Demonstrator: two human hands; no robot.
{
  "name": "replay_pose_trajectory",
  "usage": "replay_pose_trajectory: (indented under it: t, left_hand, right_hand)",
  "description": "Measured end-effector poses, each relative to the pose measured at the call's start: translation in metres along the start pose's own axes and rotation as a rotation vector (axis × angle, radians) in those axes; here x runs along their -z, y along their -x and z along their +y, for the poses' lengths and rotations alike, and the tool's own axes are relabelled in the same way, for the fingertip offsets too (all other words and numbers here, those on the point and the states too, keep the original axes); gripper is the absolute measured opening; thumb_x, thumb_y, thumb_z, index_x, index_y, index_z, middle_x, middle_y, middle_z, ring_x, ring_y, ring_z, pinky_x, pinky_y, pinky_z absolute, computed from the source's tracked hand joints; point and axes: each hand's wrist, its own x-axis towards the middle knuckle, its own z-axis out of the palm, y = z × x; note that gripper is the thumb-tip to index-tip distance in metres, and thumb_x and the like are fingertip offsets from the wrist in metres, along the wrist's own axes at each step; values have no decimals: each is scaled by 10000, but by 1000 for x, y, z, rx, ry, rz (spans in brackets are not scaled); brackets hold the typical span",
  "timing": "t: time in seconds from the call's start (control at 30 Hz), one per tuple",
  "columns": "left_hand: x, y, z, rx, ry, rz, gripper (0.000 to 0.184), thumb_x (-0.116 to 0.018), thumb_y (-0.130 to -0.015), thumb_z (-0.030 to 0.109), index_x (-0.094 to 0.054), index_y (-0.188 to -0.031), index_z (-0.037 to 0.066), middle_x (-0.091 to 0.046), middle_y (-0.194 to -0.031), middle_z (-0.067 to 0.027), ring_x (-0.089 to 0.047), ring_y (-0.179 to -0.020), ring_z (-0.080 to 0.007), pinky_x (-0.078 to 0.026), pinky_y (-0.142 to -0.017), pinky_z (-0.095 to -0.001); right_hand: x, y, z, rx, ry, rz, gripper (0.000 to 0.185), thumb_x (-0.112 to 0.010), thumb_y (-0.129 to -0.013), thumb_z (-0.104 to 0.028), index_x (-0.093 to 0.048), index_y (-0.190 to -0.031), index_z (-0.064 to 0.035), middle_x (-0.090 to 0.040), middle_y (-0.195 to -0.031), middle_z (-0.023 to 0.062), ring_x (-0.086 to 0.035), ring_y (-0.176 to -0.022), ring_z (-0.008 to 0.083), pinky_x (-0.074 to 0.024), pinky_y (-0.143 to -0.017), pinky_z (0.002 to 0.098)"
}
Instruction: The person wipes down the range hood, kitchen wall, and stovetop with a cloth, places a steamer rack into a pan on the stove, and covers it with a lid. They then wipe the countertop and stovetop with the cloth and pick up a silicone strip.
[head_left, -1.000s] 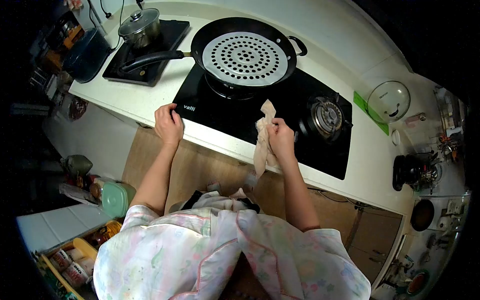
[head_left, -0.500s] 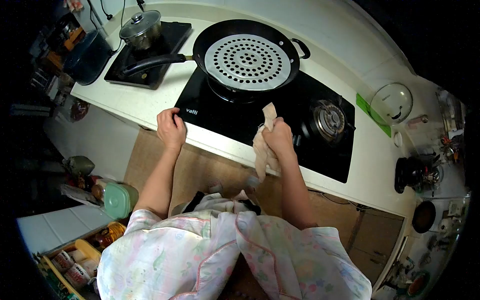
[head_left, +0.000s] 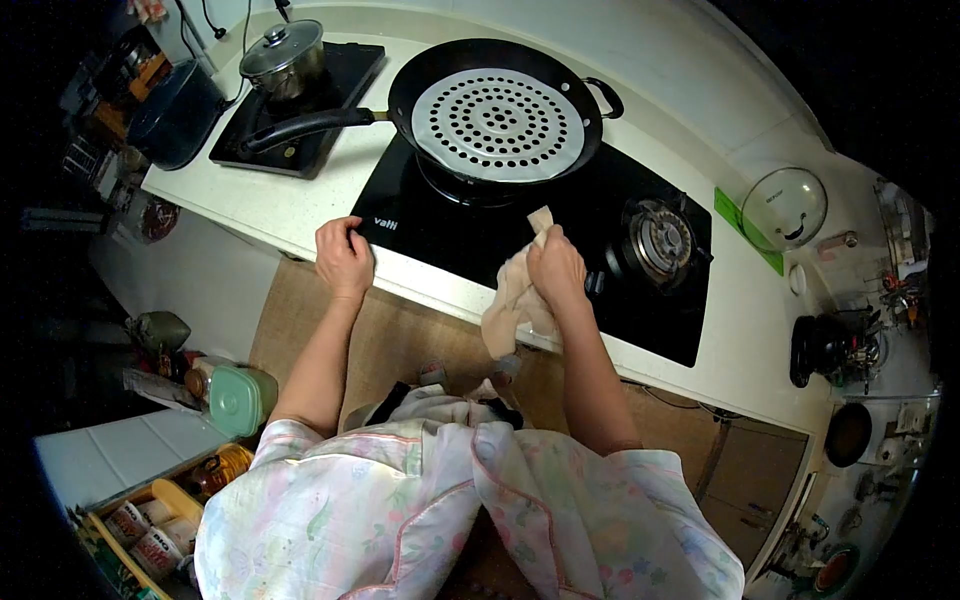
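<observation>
My right hand (head_left: 557, 268) is closed round a crumpled beige cloth (head_left: 514, 307) over the front edge of the black gas hob (head_left: 440, 230). The cloth hangs down past the counter edge. At the hob's left front corner, my left hand (head_left: 344, 256) rests on the counter edge, its fingers curled; I cannot make out anything in them. Behind both hands a large black wok (head_left: 405, 85) sits on the left burner, with a round perforated metal steamer plate (head_left: 498, 123) inside it. The right burner (head_left: 662, 240) has nothing on it.
A lidded steel pot (head_left: 283, 65) stands on a black induction cooker (head_left: 235, 130) at the back left, under the wok's long handle. A glass lid (head_left: 785, 209) and a green board (head_left: 733, 212) are at the right. A green container (head_left: 238, 399) is at the lower left.
The cloth's lower part has swung left and spread out in my right hand. My left hand has stayed at the counter edge. The whole view has shifted slightly.
</observation>
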Motion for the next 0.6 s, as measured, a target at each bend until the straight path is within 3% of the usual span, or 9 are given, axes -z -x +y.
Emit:
replay_pose_trajectory:
  t: [0.07,0.1,0.4,0.43,0.53,0.57,0.6]
  left_hand:
    - [0,-2,1,9,3,4,140,-567,-807,14,-635,-920,62,-638,-944,-91,-579,-968,-298,-476,-831,-398]
    - [0,-2,3,14,3,7,141,-567,-806,14,-636,-919,63,-639,-944,-90,-580,-966,-299,-477,-831,-397]
    - [0,1,0,5,-12,-3,159,-568,-797,11,-640,-924,72,-642,-950,-87,-583,-977,-297,-481,-831,-397]
    - [0,1,1,6,-14,-5,160,-568,-796,10,-641,-924,73,-643,-951,-87,-583,-978,-298,-481,-831,-397]
    - [-1,1,0,-2,-17,2,157,-569,-796,11,-640,-922,74,-643,-946,-82,-584,-974,-294,-482,-831,-395]
    - [-1,0,0,-4,-15,8,156,-569,-796,12,-640,-921,75,-643,-944,-80,-584,-972,-291,-482,-830,-394]
    - [-2,0,0,-5,-13,14,156,-570,-796,12,-640,-920,76,-643,-943,-78,-585,-971,-289,-483,-829,-393]
  right_hand:
    - [-3,17,7,141,-98,87,319,-651,-863,-171,-539,-1094,19,-653,-977,273,-652,-929,440,-515,-812,528]
    - [0,18,8,112,-136,44,345,-671,-833,-129,-512,-1107,8,-627,-996,266,-629,-965,444,-498,-839,528]
    - [-2,-21,17,110,-174,53,270,-655,-825,-219,-633,-926,30,-672,-926,276,-629,-846,486,-507,-784,545]
    - [1,-23,23,131,-195,-2,240,-685,-839,-214,-630,-891,14,-685,-872,224,-673,-768,375,-543,-694,470]
    - [5,-17,48,-35,-672,-291,208,-710,-860,-199,-621,-869,-11,-655,-778,114,-635,-652,192,-529,-565,336]
    - [6,-11,52,-13,-834,-309,179,-720,-870,-178,-610,-848,-38,-583,-734,26,-539,-601,82,-470,-497,233]
    - [5,-8,53,-13,-922,-305,169,-721,-867,-173,-615,-853,-42,-583,-727,24,-532,-593,84,-464,-492,239]
